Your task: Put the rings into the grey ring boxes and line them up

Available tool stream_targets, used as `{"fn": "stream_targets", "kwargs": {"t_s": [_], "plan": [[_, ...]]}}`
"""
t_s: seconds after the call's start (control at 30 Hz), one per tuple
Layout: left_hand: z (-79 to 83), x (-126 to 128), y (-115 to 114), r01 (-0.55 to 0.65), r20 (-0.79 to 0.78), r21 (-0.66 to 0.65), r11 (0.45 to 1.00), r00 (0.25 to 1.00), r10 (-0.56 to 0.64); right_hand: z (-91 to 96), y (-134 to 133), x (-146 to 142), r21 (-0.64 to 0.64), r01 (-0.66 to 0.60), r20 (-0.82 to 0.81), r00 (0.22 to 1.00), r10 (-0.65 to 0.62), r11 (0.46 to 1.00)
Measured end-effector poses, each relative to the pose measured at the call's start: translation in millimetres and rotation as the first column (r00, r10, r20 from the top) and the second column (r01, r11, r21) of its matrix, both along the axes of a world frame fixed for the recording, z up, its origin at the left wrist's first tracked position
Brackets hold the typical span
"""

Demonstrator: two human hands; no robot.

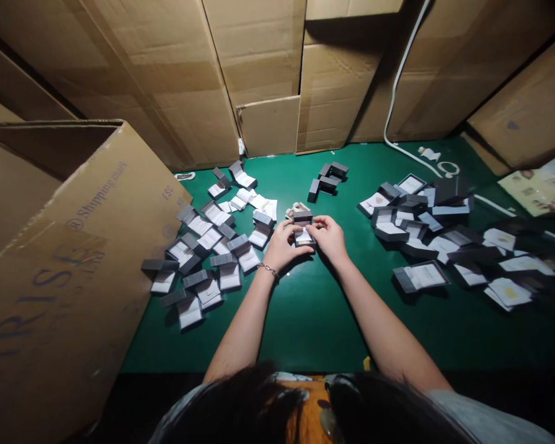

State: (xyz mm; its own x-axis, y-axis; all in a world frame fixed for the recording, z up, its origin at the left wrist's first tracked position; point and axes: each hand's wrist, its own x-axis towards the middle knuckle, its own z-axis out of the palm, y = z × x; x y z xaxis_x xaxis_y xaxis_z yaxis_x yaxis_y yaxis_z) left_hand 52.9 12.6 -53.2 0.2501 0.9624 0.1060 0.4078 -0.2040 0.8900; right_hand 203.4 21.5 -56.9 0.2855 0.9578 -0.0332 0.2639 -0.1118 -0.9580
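Together, the left hand (283, 244) and right hand (328, 238) grasp a small grey box (304, 239) from either side, fingers curled against its edges. The box is open, with its lid standing up and a white insert showing, and it is held just above the green table (305, 327). A chain bracelet (269, 269) circles the left wrist. Just behind the box lies a pale crumpled item (298, 209), too small to identify.

Farther out, open boxes (208, 250) and white cards spread across the table to the left. Straight ahead sits a small stack of dark boxes (327, 180). To the right is a larger, messier heap of boxes and cards (419, 231).

Beyond these, a big cardboard carton (69, 259) printed "Shipping mark" stands at the left edge of the table. Cardboard sheets (259, 68) line the back, a white cable (398, 92) runs down to the tabletop, and a printed sheet (539, 191) lies in the far right corner.
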Motion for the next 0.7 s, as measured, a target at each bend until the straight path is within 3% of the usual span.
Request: {"fn": "stream_targets", "kwargs": {"t_s": [0.23,0.47,0.7], "plan": [[-4.3,0.6,-0.9,0.075,-0.119,0.108,0.991,0.991,-0.062,3.7,1.1,-2.7,-0.04,-0.061,0.038,0.997,0.063,0.997],[-3.9,1.9,-0.3,0.057,-0.131,0.107,0.993,0.99,-0.043,6.0,4.1,-4.9,-0.056,-0.089,0.072,0.993,0.093,0.994],[-6.3,3.7,0.1,0.022,-0.095,0.087,0.996,0.995,-0.013,-7.2,6.1,1.8,0.012,-0.175,0.064,0.983,0.174,0.984]]}}
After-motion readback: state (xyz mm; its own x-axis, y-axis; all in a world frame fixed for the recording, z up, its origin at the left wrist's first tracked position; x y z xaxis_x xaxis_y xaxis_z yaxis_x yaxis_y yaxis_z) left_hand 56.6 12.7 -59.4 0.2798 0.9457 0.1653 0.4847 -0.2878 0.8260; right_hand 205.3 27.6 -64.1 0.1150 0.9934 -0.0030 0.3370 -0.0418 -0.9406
